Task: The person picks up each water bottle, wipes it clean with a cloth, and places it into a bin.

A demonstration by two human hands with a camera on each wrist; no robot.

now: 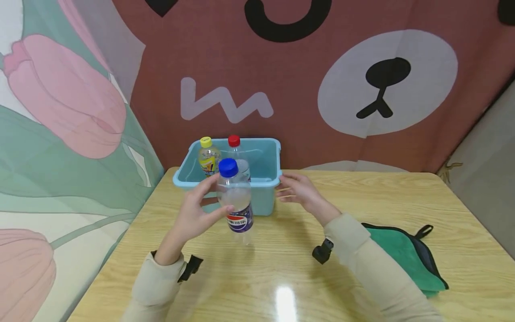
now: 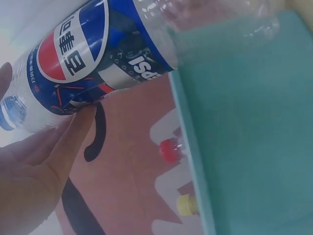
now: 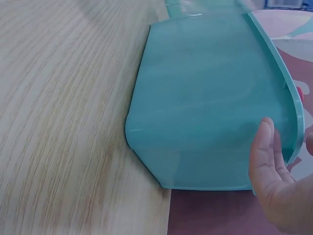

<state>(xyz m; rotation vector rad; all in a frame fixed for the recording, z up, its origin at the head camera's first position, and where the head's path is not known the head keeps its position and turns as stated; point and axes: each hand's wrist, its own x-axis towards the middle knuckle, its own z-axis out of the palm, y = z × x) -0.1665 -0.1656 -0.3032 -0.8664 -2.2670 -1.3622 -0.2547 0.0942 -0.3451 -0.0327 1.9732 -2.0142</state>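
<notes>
My left hand [image 1: 195, 212] grips a clear plastic Pepsi bottle [image 1: 240, 219] with a blue cap, thumb on one side and fingers on the other. The bottle stands nearly upright in front of the light blue bin [image 1: 263, 199], apparently above the table. In the left wrist view the bottle's label [image 2: 73, 54] faces the camera. By the bin's right end is my right hand [image 1: 301, 192], fingers fairly straight beside the rim; contact is hard to tell. Inside the bin stand a yellow-capped bottle [image 1: 209, 161] and a red-capped bottle [image 1: 234, 142], partly hidden by the Pepsi bottle.
A green cloth pouch [image 1: 398, 250] with black edging and a loop lies on the right of the wooden table [image 1: 289, 250]. Behind the bin hangs a brown cloth with a bear face [image 1: 386, 85]. A flower-patterned curtain [image 1: 68, 98] borders the left side.
</notes>
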